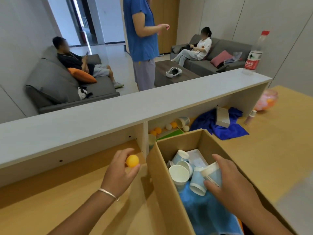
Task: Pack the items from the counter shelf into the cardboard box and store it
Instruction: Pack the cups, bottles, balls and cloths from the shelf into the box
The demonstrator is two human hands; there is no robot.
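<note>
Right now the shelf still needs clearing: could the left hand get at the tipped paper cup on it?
Probably not: the left hand already grips an orange ball, and the shelf's upright divider stands between it and the tipped cup.

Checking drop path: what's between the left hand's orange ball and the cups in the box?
Head view: only the cardboard box's left wall separates the orange ball from the cups.

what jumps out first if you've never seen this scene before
The open cardboard box at centre, already holding paper cups and a blue cloth, with the right hand gripping one more cup over it. Just left of the box, the left hand pinches an orange ball. Under the counter shelf behind, more balls and a dark blue cloth wait.
</note>
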